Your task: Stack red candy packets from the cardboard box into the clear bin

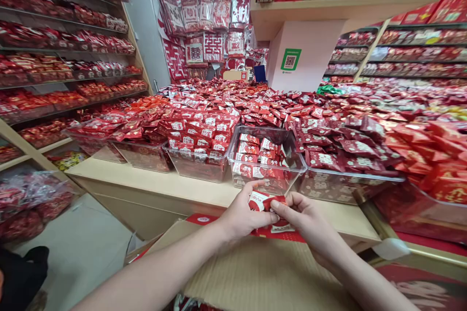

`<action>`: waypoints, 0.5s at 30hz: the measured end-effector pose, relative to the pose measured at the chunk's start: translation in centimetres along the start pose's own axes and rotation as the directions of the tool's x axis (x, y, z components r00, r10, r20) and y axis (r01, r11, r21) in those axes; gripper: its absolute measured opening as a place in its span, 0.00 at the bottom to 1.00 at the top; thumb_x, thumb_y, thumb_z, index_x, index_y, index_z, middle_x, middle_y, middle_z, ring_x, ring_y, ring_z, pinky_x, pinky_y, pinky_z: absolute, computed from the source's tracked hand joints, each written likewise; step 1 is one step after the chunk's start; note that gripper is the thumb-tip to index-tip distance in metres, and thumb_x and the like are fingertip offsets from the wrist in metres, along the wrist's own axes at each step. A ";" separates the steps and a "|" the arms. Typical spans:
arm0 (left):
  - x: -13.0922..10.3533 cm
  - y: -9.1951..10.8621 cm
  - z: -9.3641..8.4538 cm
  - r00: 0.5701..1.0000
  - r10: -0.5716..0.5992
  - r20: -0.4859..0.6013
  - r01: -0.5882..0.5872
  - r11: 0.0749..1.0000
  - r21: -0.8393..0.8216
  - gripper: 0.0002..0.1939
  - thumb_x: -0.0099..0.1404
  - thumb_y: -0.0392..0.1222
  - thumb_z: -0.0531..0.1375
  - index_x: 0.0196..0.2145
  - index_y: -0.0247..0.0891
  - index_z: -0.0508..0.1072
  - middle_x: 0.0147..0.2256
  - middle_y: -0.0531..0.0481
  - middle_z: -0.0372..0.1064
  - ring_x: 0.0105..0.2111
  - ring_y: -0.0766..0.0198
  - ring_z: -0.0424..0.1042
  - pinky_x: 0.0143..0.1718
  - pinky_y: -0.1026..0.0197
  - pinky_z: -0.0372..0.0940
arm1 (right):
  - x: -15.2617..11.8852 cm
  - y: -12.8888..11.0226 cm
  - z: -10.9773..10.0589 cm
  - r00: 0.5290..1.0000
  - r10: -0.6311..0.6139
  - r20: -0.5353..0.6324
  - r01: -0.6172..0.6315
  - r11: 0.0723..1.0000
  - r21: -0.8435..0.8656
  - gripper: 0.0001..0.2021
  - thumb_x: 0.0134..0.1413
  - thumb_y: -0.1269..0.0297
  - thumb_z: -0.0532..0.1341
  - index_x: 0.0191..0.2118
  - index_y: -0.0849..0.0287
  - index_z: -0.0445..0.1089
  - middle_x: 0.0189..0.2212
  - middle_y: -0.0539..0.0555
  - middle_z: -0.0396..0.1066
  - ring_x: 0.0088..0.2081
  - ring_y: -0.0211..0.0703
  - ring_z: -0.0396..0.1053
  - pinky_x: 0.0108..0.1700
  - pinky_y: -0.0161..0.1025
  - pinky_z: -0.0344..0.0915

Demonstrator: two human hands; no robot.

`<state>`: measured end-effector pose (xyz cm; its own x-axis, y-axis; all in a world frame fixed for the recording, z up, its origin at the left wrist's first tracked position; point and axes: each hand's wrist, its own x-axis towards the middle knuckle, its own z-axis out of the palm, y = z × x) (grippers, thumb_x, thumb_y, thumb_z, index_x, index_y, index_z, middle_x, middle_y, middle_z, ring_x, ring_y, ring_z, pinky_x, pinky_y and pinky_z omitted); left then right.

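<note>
Just in front of a clear plastic bin [239, 163], my left hand [237, 216] is closed around a small red-and-white candy packet [259, 201]. My right hand [304, 216] pinches the packet's red right end between thumb and fingers. Below my fingers another red-and-white packet [283, 228] partly shows; which hand bears it I cannot tell. Inside the bin, similar packets [249, 148] stand in two neat rows, lower than the heaps in the bins around it.
Neighbouring bins of red packets [204, 131] and dark red packets [353, 146] line the pale counter [146, 177]. Beneath my forearms lies a cardboard box [262, 272]. Stocked shelves [54, 75] rise on the left. A white pillar [310, 53] with a QR code stands behind the bins.
</note>
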<state>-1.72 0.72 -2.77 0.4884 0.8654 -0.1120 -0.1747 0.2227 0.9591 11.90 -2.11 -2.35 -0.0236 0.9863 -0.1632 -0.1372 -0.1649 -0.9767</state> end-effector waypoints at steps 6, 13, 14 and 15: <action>0.0 -0.9 -0.5 0.997 -0.075 -0.019 0.075 0.997 -0.009 0.35 0.43 0.35 0.65 0.49 0.37 0.55 0.33 0.48 0.67 0.31 0.66 0.67 0.35 0.61 0.61 | 0.1 -0.1 -0.7 0.984 -0.180 -0.005 0.164 0.907 -0.388 0.15 0.39 0.52 0.60 0.27 0.59 0.61 0.22 0.51 0.67 0.24 0.38 0.65 0.25 0.35 0.61; 0.9 -3.5 -1.3 0.975 -0.207 -0.079 0.214 0.973 0.090 0.31 0.42 0.37 0.65 0.44 0.38 0.58 0.32 0.48 0.68 0.31 0.64 0.68 0.32 0.61 0.63 | 5.5 -8.4 -1.0 0.851 -0.522 0.056 0.243 0.296 -0.924 0.09 0.47 0.61 0.54 0.30 0.59 0.68 0.28 0.53 0.71 0.31 0.41 0.67 0.32 0.35 0.60; 0.9 -3.6 -1.3 0.974 -0.210 -0.083 0.217 0.971 0.096 0.31 0.42 0.37 0.66 0.44 0.39 0.58 0.32 0.49 0.68 0.31 0.64 0.68 0.32 0.61 0.63 | 6.9 -9.1 -0.9 0.891 -0.445 0.092 0.211 0.226 -0.951 0.09 0.46 0.62 0.54 0.30 0.59 0.69 0.28 0.53 0.71 0.31 0.42 0.67 0.32 0.35 0.60; 0.9 -3.7 -1.4 0.974 -0.210 -0.082 0.218 0.971 0.102 0.31 0.42 0.38 0.66 0.44 0.39 0.58 0.32 0.49 0.68 0.31 0.64 0.68 0.31 0.62 0.63 | 8.3 -9.5 -0.6 0.938 -0.326 0.118 0.176 0.156 -0.972 0.09 0.45 0.62 0.56 0.30 0.59 0.69 0.29 0.54 0.71 0.32 0.43 0.67 0.32 0.35 0.60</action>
<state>-1.78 1.31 -6.80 0.4427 0.8329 -0.3322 0.0245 0.3591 0.9330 13.64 7.60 5.48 -0.0940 0.9787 0.1823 0.9368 0.1490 -0.3165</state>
